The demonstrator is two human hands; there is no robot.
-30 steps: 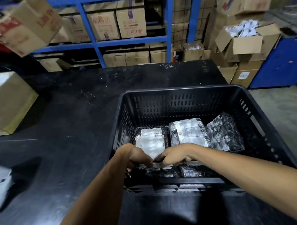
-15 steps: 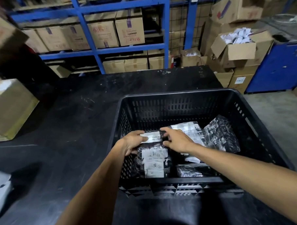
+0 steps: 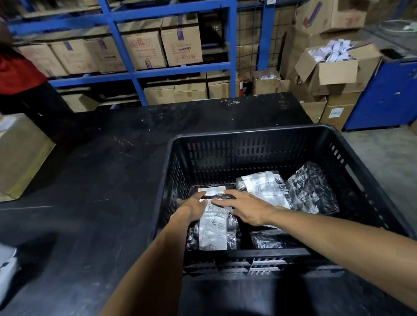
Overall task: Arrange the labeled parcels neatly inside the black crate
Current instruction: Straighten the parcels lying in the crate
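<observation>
The black crate (image 3: 249,133) stands on the dark table, right of centre. Several plastic-wrapped parcels lie on its floor. A parcel with a long white label (image 3: 214,231) lies at the front left, and another labeled parcel (image 3: 211,190) sits just behind it. A third labeled parcel (image 3: 263,186) is in the middle, with a dark parcel (image 3: 309,189) leaning at the right and another dark parcel (image 3: 270,239) at the front. My left hand (image 3: 193,208) and my right hand (image 3: 245,206) rest flat on the two left parcels, fingers extended, and partly cover them.
A cardboard box (image 3: 13,154) stands at the table's left edge, and a white object (image 3: 2,269) lies at the near left. A person in red (image 3: 5,71) stands beyond the box. Blue shelving (image 3: 137,73) with cartons is behind, and open cartons (image 3: 330,71) are stacked at the right.
Both hands moved from the crate's front edge toward its back left, carrying a labeled parcel. They now lie flat on it, fingers spread instead of pinching. The view tilted down slightly.
</observation>
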